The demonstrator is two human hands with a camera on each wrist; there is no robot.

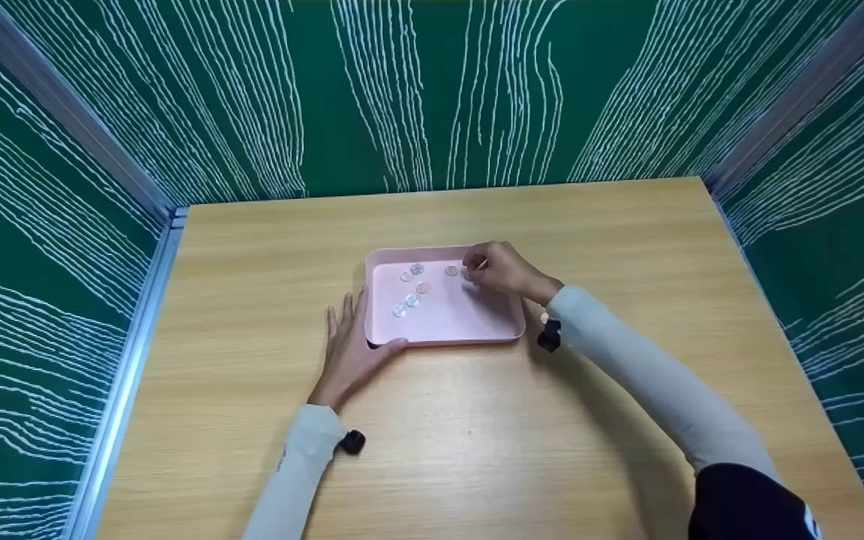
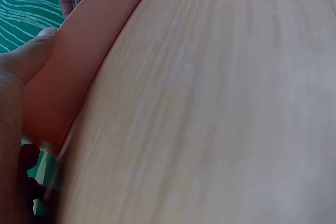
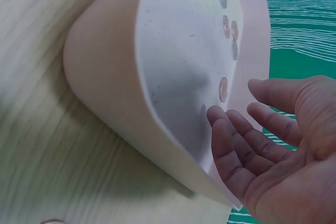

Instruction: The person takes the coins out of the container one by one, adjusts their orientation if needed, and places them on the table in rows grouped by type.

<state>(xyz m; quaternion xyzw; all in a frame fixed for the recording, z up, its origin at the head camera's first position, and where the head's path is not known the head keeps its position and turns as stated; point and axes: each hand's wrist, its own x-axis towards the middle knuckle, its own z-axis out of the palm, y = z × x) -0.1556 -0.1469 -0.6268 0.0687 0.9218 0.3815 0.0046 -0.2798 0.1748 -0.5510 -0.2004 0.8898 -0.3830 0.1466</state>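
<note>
A shallow pink tray (image 1: 447, 330) lies on the table with several small round coins inside, some silvery and some copper. My left hand (image 1: 346, 356) braces the tray's near left corner, its thumb along the near wall and its straight fingers spread by the left side. Over the tray's far right part hovers my right hand (image 1: 503, 268), close to a copper coin (image 3: 223, 89). In the right wrist view its fingers (image 3: 226, 156) bend loosely, the thumb stands apart, and no coin shows between them. A thin dark shape by the fingertips is unclear.
The wooden table (image 1: 252, 300) meets green walls (image 1: 447, 112) with white wavy lines at the back and sides. A small round piece (image 1: 544, 318) lies on the table right of the tray, beside the right wrist's black camera (image 1: 550, 336).
</note>
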